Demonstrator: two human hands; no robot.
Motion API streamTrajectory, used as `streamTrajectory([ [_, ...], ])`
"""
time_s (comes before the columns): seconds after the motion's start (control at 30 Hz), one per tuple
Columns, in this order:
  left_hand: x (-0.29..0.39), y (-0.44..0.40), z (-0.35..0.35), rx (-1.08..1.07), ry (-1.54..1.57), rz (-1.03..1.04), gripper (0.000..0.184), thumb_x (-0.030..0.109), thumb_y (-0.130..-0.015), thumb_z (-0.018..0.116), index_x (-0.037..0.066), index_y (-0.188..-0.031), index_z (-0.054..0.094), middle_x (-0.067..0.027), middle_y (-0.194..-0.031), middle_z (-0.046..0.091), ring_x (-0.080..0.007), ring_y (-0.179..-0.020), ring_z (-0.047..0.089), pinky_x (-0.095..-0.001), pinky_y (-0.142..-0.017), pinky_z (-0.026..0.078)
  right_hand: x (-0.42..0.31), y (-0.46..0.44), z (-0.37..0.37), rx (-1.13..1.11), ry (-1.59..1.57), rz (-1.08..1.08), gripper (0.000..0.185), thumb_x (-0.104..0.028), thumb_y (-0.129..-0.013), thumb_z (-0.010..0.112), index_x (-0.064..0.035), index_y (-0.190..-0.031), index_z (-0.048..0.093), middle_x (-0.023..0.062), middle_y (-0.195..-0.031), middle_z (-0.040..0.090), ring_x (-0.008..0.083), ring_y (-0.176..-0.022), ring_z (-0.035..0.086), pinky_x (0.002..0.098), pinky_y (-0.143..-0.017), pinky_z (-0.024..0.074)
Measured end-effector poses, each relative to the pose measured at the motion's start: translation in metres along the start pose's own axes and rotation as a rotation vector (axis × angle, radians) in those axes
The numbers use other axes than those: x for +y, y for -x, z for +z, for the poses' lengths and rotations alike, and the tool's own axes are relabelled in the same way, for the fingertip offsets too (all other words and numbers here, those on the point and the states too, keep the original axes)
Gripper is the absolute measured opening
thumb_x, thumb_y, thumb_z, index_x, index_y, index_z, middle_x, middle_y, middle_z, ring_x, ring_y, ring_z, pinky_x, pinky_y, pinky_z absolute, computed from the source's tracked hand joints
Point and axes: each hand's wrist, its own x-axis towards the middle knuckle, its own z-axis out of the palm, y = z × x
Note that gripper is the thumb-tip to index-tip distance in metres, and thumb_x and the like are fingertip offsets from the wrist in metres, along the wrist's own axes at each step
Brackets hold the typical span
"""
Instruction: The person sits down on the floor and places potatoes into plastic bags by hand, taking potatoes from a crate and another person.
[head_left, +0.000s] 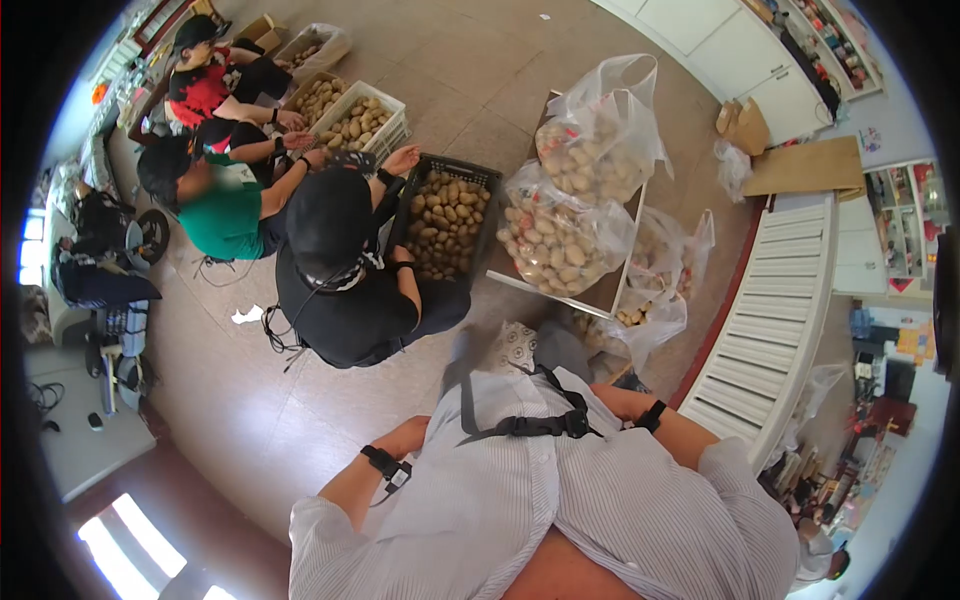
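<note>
My left hand rests at the left side of my striped shirt, a black band on its wrist. Its fingers are mostly hidden against the cloth. My right hand lies by my other hip, its fingers hidden behind the shirt and body. In front of my legs is a pale patterned item, of a kind I cannot make out. Ahead to the right, clear plastic bags of potatoes stand on a low table. The nearest co-worker has both hands at a black crate of potatoes.
Two more people sit at the upper left, near a white crate of potatoes and cardboard boxes. More bagged potatoes lie right of the table. A white radiator lines the right wall. Desk and bags fill the left edge.
</note>
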Motion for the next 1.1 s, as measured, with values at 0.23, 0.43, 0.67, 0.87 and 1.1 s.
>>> streamTrajectory([
  [0.23,0.089,-0.028,0.041,-0.005,-0.079,0.01,0.042,0.033,-0.096,0.056,0.002,-0.123,0.065,-0.0085,-0.115,0.069,-0.016,-0.103,0.062,-0.0302,-0.09,0.047,0.074,0.021,-0.063,-0.036,-0.16,-0.121,0.039,-0.021,-0.089,0.063,0.0034,-0.119,0.061,0.0124,-0.113,0.068,0.0172,-0.097,0.06,0.0339,-0.085,0.0491],
  [0.43,0.142,-0.05,0.088,-0.167,-0.188,-0.044,0.043,0.028,-0.099,0.05,-0.001,-0.128,0.059,-0.0108,-0.122,0.066,-0.0179,-0.109,0.061,-0.0321,-0.096,0.047,0.111,0.057,-0.114,-0.181,-0.491,-0.013,0.045,-0.02,-0.093,0.06,0.0029,-0.131,0.056,0.0099,-0.125,0.064,0.0157,-0.106,0.057,0.0308,-0.092,0.0478],
  [0.67,0.154,-0.077,0.107,-0.286,-0.172,-0.111,0.039,0.027,-0.099,0.053,0.003,-0.128,0.06,-0.0057,-0.116,0.067,-0.015,-0.099,0.062,-0.0303,-0.086,0.05,0.186,0.049,-0.104,-0.157,-0.365,-0.071,0.047,-0.027,-0.083,0.069,0.001,-0.119,0.062,0.0164,-0.118,0.068,0.024,-0.105,0.063,0.0347,-0.091,0.0475],
  [0.87,0.084,-0.175,0.065,0.083,-0.827,0.386,0.046,0.018,-0.081,0.074,0.003,-0.121,0.057,-0.0166,-0.12,0.059,-0.0299,-0.113,0.057,-0.0385,-0.09,0.048,0.208,-0.012,-0.108,-0.157,-0.376,0.137,0.026,-0.02,-0.084,0.066,-0.0011,-0.102,0.067,0.0132,-0.089,0.072,0.0191,-0.081,0.066,0.035,-0.072,0.0509],
  [1.1,0.127,-0.319,0.008,0.331,-1.151,0.487,0.076,0.034,-0.077,0.073,0.005,-0.141,0.042,-0.0231,-0.149,0.033,-0.0416,-0.139,0.033,-0.0503,-0.114,0.029,0.208,-0.148,-0.161,0.527,-0.223,0.033,0.031,-0.016,-0.086,0.067,-0.0042,-0.113,0.057,0.0149,-0.098,0.063,0.028,-0.086,0.064,0.0369,-0.075,0.0513],
])
